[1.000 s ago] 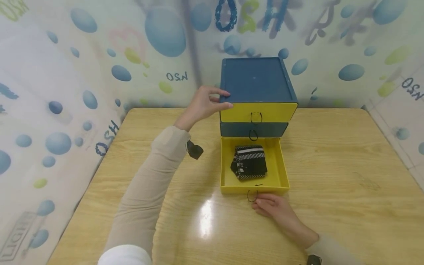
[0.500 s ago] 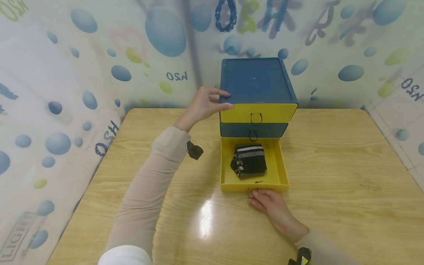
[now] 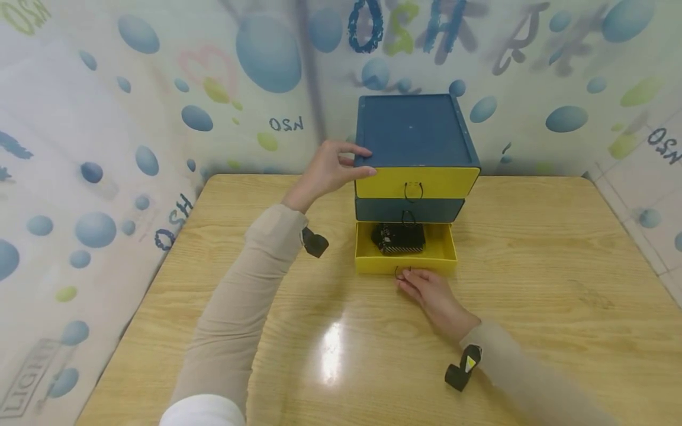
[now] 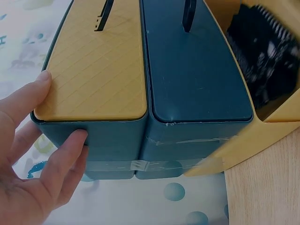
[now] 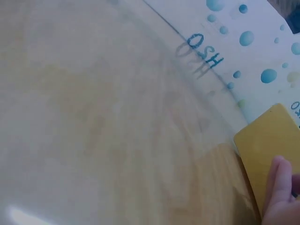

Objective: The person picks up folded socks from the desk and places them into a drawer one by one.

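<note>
A drawer unit (image 3: 415, 130) with a blue casing stands at the table's back, its upper yellow drawer (image 3: 383, 182) and a blue drawer (image 3: 380, 210) both closed. Below them, the lowest yellow drawer (image 3: 367, 265) is pulled partly out. A folded black-and-white patterned cloth (image 3: 402, 238), perhaps socks, lies in it, its back part hidden under the unit. My left hand (image 3: 327, 168) grips the unit's upper left front corner; the left wrist view shows its fingertips (image 4: 77, 137) against the casing. At the open drawer's front, my right hand (image 3: 434, 296) pinches the black loop handle (image 3: 397, 271).
The wooden table (image 3: 533, 266) extends to both sides of the unit and in front of it. A patterned wall sheet (image 3: 266, 89) rises close behind. Black loop handles (image 3: 413, 191) hang on the upper drawers. Straps with black devices (image 3: 314, 242) are on both wrists.
The lowest drawer has slid inward toward the unit, carrying the cloth partly under it. My right hand has moved forward with the drawer front, its fingers closing on the loop. The left hand has stayed put.
</note>
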Motion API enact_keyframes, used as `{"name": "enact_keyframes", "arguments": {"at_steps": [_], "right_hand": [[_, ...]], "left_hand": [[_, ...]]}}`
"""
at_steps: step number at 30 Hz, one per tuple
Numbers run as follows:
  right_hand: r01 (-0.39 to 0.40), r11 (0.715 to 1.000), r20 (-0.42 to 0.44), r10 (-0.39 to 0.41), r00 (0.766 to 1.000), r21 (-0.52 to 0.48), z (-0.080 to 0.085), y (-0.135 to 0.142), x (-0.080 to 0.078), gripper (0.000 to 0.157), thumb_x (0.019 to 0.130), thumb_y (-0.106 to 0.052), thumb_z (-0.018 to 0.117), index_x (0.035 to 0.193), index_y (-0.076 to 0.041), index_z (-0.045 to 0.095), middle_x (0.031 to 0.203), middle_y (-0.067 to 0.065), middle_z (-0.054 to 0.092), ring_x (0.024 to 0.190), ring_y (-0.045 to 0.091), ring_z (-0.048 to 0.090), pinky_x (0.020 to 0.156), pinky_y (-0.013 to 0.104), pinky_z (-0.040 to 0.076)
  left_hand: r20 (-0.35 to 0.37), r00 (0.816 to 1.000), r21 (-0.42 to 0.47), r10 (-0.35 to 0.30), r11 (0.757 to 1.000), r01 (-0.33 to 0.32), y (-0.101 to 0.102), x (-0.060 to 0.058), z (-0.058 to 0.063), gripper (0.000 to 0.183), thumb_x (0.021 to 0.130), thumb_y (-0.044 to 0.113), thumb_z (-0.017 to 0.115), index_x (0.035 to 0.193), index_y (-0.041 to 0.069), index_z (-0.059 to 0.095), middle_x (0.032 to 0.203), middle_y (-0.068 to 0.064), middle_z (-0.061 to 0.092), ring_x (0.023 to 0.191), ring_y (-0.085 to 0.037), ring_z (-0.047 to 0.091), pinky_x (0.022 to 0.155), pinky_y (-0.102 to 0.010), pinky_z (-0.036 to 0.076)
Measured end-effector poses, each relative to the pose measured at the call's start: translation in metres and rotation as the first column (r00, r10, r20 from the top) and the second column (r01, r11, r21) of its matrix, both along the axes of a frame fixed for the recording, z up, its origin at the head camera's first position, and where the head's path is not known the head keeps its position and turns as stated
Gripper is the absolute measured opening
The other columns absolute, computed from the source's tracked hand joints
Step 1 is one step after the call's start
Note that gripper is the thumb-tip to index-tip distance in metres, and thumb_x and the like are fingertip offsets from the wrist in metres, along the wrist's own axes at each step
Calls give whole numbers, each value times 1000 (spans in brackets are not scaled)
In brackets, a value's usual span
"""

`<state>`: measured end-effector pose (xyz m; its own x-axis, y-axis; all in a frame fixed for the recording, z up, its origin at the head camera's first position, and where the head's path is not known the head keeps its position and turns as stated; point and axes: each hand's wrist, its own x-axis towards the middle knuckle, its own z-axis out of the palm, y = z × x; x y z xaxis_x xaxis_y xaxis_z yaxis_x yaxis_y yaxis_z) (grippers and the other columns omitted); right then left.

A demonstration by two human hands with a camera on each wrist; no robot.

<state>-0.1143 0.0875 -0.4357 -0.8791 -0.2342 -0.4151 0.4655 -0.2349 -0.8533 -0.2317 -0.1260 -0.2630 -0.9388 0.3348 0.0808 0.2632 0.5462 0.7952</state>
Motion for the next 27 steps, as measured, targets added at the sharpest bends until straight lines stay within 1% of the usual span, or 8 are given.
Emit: {"name": "enact_keyframes", "arguments": {"at_steps": [4,6,10,14,17,20,22,27], "right_hand": [[-1,999,38,2,999,-33,4,0,-19,37,95,-7,41,124,15,36,116,17,46,109,22,51,91,27,40],[-2,999,53,4,999,-38,5,0,-28,36,95,-8,40,124,13,37,117,16,45,113,24,48,91,26,40],[2,999,48,0,999,-45,4,0,-43,36,95,-8,39,124,12,36,117,16,44,116,26,44,90,25,40],[10,1000,18,-10,1000,-22,3,-2,-56,34,96,-8,39,122,13,37,109,12,47,109,22,50,89,24,41],[23,1000,-14,-23,1000,18,1,-3,-63,30,96,-10,38,116,12,42,100,9,51,97,16,57,86,23,43],[36,998,-32,-35,999,42,0,-3,-69,28,96,-11,38,112,11,45,94,6,52,86,11,59,85,22,44],[49,998,-29,-47,998,38,0,-3,-71,27,96,-11,38,111,10,46,93,6,52,83,9,59,84,22,44],[53,998,-25,-52,998,38,0,-4,-74,29,96,-10,39,113,12,45,92,6,53,81,9,60,82,22,45]], "left_hand": [[-8,1000,-9,-4,1000,4,0,-1,0,36,76,30,70,109,16,64,127,-2,48,103,-23,55,79,-29,47],[-11,1000,-10,-7,1000,6,0,-1,0,36,76,30,70,109,16,64,127,-2,48,103,-22,55,79,-29,47],[-11,1000,-8,-11,1000,11,-1,-2,0,37,76,30,70,110,16,64,128,-2,48,102,-22,55,79,-29,48],[-7,1000,-10,-8,1000,8,0,-2,1,36,76,30,70,109,16,64,129,-2,47,103,-22,55,79,-29,48],[-3,1000,-14,-4,1000,4,0,-2,1,36,76,29,70,109,16,64,129,-3,46,103,-23,55,79,-30,47],[-1,1000,-16,-3,1000,3,1,-1,1,36,76,29,70,109,16,64,129,-3,46,104,-23,54,79,-30,47],[0,1000,-17,-3,1000,3,1,-1,2,36,76,29,70,110,17,64,129,-3,46,104,-23,54,79,-29,47],[0,1000,-8,-2,1000,2,-1,-1,1,35,76,29,70,109,16,64,130,-3,46,104,-23,54,79,-30,47]]}}
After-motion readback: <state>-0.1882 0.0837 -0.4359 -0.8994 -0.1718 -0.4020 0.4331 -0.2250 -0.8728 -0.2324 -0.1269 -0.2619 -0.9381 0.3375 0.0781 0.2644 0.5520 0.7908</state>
